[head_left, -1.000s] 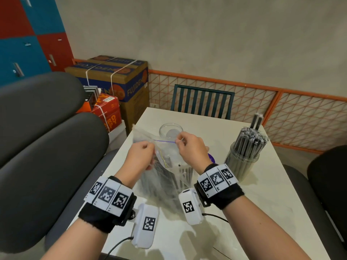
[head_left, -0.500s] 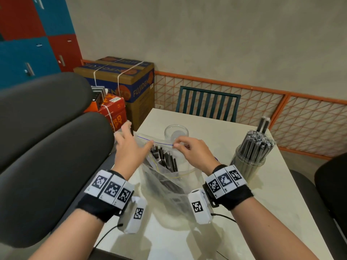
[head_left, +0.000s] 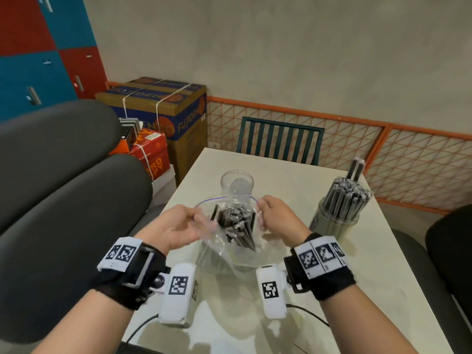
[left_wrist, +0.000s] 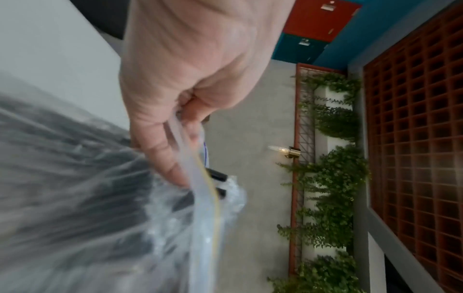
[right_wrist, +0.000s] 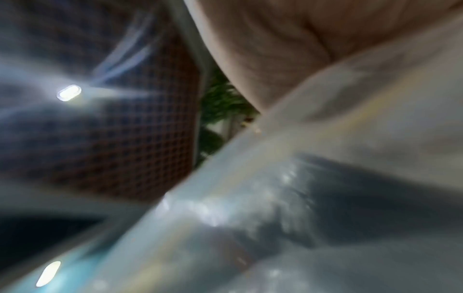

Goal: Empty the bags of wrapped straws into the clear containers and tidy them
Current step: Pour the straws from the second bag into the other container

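A clear zip bag stands on the white table, its mouth pulled wide with a bundle of dark wrapped straws upright inside. My left hand pinches the bag's left rim; in the left wrist view its fingers curl round the rim of the zip bag. My right hand pinches the right rim. An empty clear container stands just behind the bag. A second clear container, packed with upright wrapped straws, stands to the right. The right wrist view is blurred plastic of the zip bag.
A green slatted chair stands at the table's far edge. Dark padded chair backs crowd the left side, another dark seat sits at the right. Strapped cardboard boxes are stacked at the back left by an orange mesh fence.
The sealed bag has been pulled open. My left hand, spread open half a second ago, now pinches the left rim, and the straw bundle stands upright in the wide mouth.
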